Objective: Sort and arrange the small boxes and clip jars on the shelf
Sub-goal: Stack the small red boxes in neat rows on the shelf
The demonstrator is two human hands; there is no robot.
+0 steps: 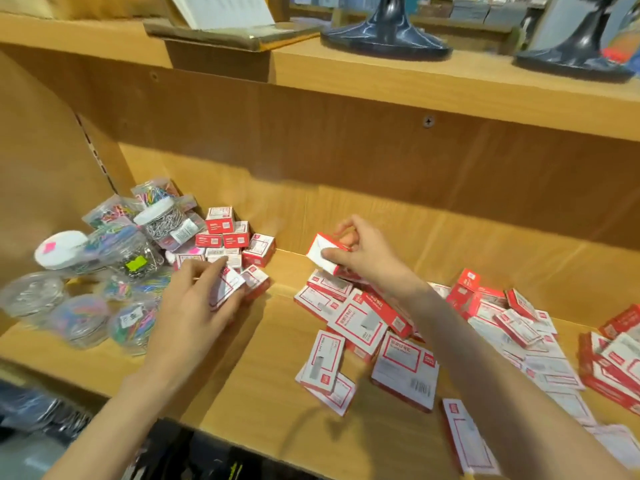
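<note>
My left hand (194,308) grips a small red-and-white box (227,287) beside a stacked group of small boxes (235,242) at the shelf's back left. Held above the shelf floor, another red-and-white box (322,254) is pinched in my right hand (363,252). Below it lies a loose heap of flat red-and-white boxes (360,327). More such boxes (519,317) are scattered to the right. Several clear clip jars (86,306) with coloured and silver clips are piled at the far left, one with a white lid (156,211).
The wooden shelf (256,368) has a bare strip between the two box groups. The upper shelf board (381,95) overhangs closely, carrying two dark stand bases (386,43) and a booklet. A side wall closes the left end.
</note>
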